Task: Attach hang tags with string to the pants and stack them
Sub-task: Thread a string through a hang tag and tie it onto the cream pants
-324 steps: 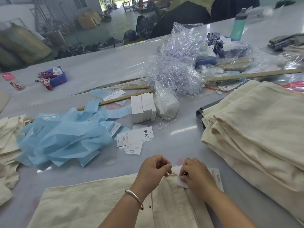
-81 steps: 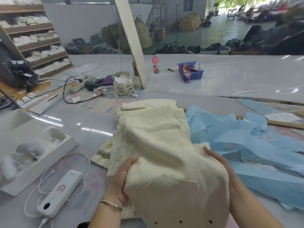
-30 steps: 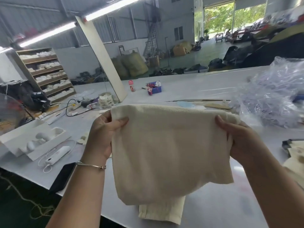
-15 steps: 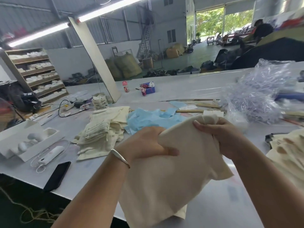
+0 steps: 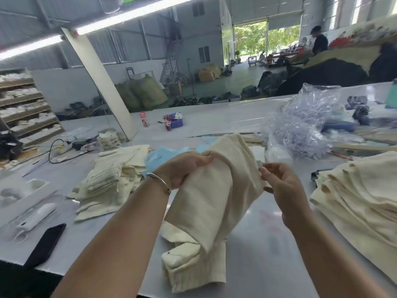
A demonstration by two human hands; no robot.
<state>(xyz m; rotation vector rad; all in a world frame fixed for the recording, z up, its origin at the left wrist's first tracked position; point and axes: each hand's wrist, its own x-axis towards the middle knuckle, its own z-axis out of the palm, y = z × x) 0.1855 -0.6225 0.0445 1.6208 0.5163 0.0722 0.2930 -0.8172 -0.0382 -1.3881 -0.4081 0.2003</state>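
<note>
A pair of cream pants (image 5: 206, 203) hangs folded over in front of me, its lower end resting on the grey table (image 5: 264, 265). My left hand (image 5: 182, 168), with a bracelet at the wrist, grips the bunched top of the pants. At the right edge of the fabric, my right hand (image 5: 279, 186) pinches it between thumb and fingertips. A stack of cream pants (image 5: 111, 177) lies to the left. A larger pile of cream pants (image 5: 356, 203) lies to the right. No hang tag shows on the held pair.
Blue non-woven bags (image 5: 159, 155) lie behind my left hand. A clear plastic bag of strings (image 5: 300, 130) sits at the back right. A black phone (image 5: 46, 244), a white device (image 5: 36, 216) and a white tray (image 5: 21, 188) are near the table's left front edge.
Both hands have brought the pants together into a narrower fold and lowered them toward the table. My right hand's full grip has loosened to a pinch at the edge.
</note>
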